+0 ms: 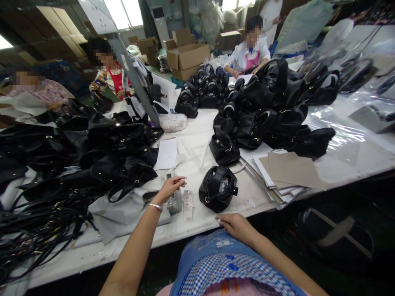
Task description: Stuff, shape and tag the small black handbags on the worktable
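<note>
Straps [37, 224], black and tangled, lay heaped at the near left of the white table [200, 139]. Beyond them a mound of black handbags [105, 148] sprawled over a grey cloth [123, 211]. Just right of that cloth the left hand [171, 187] hovered with its fingers loosely spread and slightly curled, pinching nothing, a thin bracelet [155, 206] on the wrist. Directly under its palm sat a small grey tool [175, 202] (the blur hid what kind), and whether the hand touched it could not be made out. A pale strip [187, 204] lay just beside the tool, and a white card [167, 153] lay farther off. Right of these, a small round black bag [217, 188] stood alone near the table's edge, apart from both hands. The right hand [236, 225] rested flat at the near edge just below that bag, fingers together and extended, holding nothing. As I judged it, taking up the tool cleanly called for closing the fingers round its body with the wrist kept low, so the strip beside it was not swept off. The right hand looked well placed to steady the bag. Farther right lay a stack of cardboard sheets [290, 170], a larger pile of bags [271, 107] and clear plastic sheeting [348, 135]. Other people sat along the far side.
</note>
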